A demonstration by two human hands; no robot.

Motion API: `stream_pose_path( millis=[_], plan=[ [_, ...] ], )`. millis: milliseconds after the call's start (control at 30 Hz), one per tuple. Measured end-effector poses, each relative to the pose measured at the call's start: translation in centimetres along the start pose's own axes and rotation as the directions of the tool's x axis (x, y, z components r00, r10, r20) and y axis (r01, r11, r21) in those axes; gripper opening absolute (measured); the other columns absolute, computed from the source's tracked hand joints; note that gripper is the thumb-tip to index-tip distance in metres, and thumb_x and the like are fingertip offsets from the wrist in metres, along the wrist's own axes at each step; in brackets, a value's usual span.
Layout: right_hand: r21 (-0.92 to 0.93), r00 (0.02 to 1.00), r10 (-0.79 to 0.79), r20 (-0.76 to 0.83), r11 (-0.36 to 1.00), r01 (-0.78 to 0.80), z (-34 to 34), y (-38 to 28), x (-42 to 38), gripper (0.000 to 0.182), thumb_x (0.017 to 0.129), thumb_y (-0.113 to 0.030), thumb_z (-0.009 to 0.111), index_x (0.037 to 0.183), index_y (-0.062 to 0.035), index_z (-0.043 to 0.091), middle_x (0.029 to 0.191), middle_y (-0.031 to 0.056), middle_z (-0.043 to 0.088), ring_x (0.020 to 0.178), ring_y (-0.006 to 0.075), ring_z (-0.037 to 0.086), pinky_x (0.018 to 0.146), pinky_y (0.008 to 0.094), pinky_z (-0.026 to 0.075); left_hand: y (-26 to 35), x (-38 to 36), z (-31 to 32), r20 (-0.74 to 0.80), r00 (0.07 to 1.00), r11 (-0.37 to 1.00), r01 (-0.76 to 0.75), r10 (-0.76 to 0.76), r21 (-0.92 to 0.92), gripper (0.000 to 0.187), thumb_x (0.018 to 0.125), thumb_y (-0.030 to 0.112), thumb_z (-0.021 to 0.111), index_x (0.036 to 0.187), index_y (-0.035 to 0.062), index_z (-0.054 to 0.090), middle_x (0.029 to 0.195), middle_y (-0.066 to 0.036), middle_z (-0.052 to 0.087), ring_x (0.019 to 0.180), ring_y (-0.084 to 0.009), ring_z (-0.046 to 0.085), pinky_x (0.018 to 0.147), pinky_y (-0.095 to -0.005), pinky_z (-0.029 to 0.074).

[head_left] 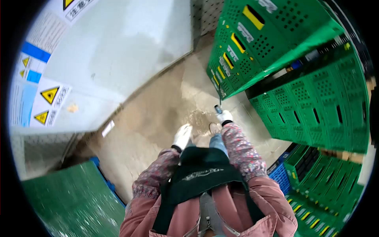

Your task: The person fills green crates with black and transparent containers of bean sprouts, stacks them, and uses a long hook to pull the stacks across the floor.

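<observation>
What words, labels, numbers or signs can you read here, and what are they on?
"注意", rest cut off: top sign on the pale panel.
No legible words: yellow warning triangle, same panel.
Too blurred or small: lettering on the dark apron, white labels on green crates, other notices.

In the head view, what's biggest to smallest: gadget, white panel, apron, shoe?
1. White panel
2. Dark apron
3. Shoe and gadget: unsure, because the right hand partly covers the gadget.
</observation>
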State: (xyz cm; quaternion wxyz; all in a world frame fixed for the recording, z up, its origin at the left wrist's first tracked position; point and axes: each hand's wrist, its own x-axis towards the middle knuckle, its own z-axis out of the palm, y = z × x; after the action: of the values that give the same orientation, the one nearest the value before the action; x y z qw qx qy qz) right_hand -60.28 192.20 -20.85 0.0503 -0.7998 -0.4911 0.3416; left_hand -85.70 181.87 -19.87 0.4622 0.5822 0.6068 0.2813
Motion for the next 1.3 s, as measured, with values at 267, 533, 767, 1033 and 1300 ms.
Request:
stream_pose_path(
  millis=[267, 533, 767, 1033, 1300],
  plan=[
    [0.200, 1.000, 0.004, 0.011, 0.980, -0.006, 9.2, -0.5, -3.8, 0.054, 0.093, -0.043, 0.038, 0.131, -0.0062, 0.043, 0.119, 0.0184, 0.058, 0.106, 0.0349, 0.057, 0.086, 0.0422, 0.046, 8.5, 11.4, 7.2, 0.609, 0.792, 0.586, -0.482, -0.025, 0.651, 0.061, 0.092, 0.054, 0.032, 0.111, 0.0048, 0.063, 0.118, -0.019, 0.058, 0.113, -0.0331, 0.053, 0.097, -0.0398, 0.039],
    [0.094, 0.992, -0.113, 0.056, 0.990, 0.107, 11.4, -0.4, -11.7, 0.040, 0.081, -0.045, 0.055, 0.103, -0.0131, 0.064, 0.099, 0.0154, 0.067, 0.095, 0.0331, 0.062, 0.079, 0.0429, 0.049, 6.2, 4.8, 4.5, 0.608, 0.786, 0.519, -0.475, -0.113, 0.710, 0.070, 0.092, 0.056, 0.024, 0.088, 0.0045, 0.071, 0.087, -0.018, 0.067, 0.090, -0.0339, 0.063, 0.082, -0.0426, 0.047],
    [0.092, 0.997, -0.068, 0.043, 0.994, 0.064, 9.6, 3.0, -20.1, 0.032, 0.079, -0.040, 0.056, 0.091, -0.0120, 0.068, 0.092, 0.0167, 0.068, 0.089, 0.0343, 0.063, 0.075, 0.0443, 0.050, 6.9, -3.1, 6.2, 0.598, 0.762, 0.546, -0.400, -0.248, 0.736, 0.074, 0.092, 0.060, 0.018, 0.103, 0.0057, 0.067, 0.101, -0.019, 0.065, 0.100, -0.0340, 0.060, 0.089, -0.0424, 0.044],
    [0.050, 0.996, -0.092, 0.012, 0.995, 0.091, 12.6, 5.7, -30.6, 0.034, 0.079, -0.039, 0.057, 0.095, -0.0107, 0.068, 0.094, 0.0172, 0.067, 0.092, 0.0322, 0.063, 0.079, 0.0425, 0.049, 4.7, -13.6, 4.8, 0.650, 0.721, 0.599, -0.416, -0.240, 0.684, 0.077, 0.090, 0.064, 0.015, 0.115, 0.0079, 0.062, 0.112, -0.020, 0.061, 0.112, -0.0370, 0.053, 0.099, -0.0416, 0.037],
    [0.124, 0.993, -0.069, -0.093, 0.989, 0.080, 20.8, 7.5, -40.3, 0.032, 0.075, -0.033, 0.062, 0.095, -0.0088, 0.068, 0.095, 0.0157, 0.068, 0.093, 0.0310, 0.064, 0.080, 0.0415, 0.050, 1.2, -24.4, 1.6, 0.688, 0.685, 0.593, -0.458, -0.240, 0.663, 0.080, 0.090, 0.063, 0.013, 0.109, 0.0050, 0.065, 0.110, -0.024, 0.061, 0.111, -0.0385, 0.053, 0.097, -0.0433, 0.037]
  ],
)
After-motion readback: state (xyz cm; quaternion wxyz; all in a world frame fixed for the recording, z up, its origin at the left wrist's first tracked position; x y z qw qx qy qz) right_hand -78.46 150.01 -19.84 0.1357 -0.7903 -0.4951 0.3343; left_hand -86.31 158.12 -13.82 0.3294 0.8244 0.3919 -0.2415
